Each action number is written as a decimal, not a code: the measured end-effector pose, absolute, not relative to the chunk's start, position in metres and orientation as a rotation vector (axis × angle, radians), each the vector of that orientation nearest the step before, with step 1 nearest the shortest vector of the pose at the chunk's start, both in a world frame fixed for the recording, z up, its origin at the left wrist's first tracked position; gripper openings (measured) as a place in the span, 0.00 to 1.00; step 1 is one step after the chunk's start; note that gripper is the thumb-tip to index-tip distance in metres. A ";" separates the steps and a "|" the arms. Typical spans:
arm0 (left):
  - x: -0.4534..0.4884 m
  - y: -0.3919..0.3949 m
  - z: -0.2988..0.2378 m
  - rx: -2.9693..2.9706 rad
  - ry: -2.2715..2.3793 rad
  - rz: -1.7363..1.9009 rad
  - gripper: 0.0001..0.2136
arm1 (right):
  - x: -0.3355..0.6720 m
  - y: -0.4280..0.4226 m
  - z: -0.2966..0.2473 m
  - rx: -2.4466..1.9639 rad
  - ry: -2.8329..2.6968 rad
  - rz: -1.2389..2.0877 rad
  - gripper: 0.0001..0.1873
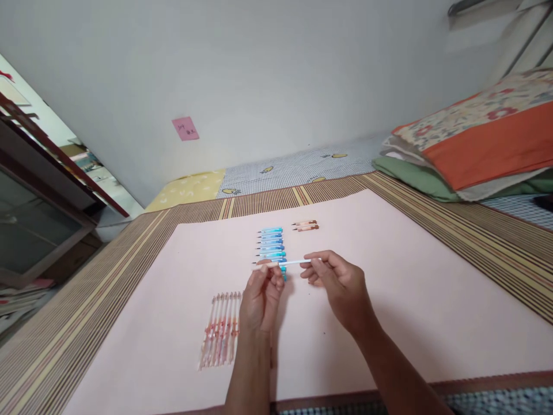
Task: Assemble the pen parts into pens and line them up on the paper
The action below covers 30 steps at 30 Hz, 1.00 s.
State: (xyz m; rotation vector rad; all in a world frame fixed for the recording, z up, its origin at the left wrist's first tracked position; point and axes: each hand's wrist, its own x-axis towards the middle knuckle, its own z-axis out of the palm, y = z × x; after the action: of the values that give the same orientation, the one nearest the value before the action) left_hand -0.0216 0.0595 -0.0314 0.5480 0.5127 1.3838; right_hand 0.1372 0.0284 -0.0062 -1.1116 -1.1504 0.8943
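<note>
Left hand (262, 297) has thumb and fingers closed on the pale peach left end of a slim pen (294, 262); right hand (341, 279) pinches its whitish right end, other fingers loosely curled. Pen sits level between the hands, raised in front of the column of short blue pens (271, 242). Can't tell if it's one piece or two parts joined. Handling guess: very light, stiff plastic, smooth enough to roll or slip; thin light-blue middle would flex first. Hold near the ends, light pinch, pull in line, no bending. Two short brown pens (306, 225) lie just beyond, long pink pens (216, 331) side by side near left forearm, all on a pale pink sheet (142, 305) over a striped mat (56, 328).
</note>
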 end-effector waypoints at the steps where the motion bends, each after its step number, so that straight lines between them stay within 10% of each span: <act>1: -0.021 0.059 -0.031 0.579 0.533 1.395 0.07 | 0.138 0.031 -0.008 -1.101 -1.117 0.936 0.17; 30: -0.007 0.053 -0.027 0.984 0.822 1.352 0.12 | 0.125 0.041 -0.039 -1.104 -1.353 1.004 0.20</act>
State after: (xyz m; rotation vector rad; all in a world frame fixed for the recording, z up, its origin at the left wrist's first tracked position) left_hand -0.0067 0.0531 -0.0269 0.9845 0.8223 1.3516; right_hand 0.1247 0.0411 -0.0388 -1.1041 -1.3526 1.0043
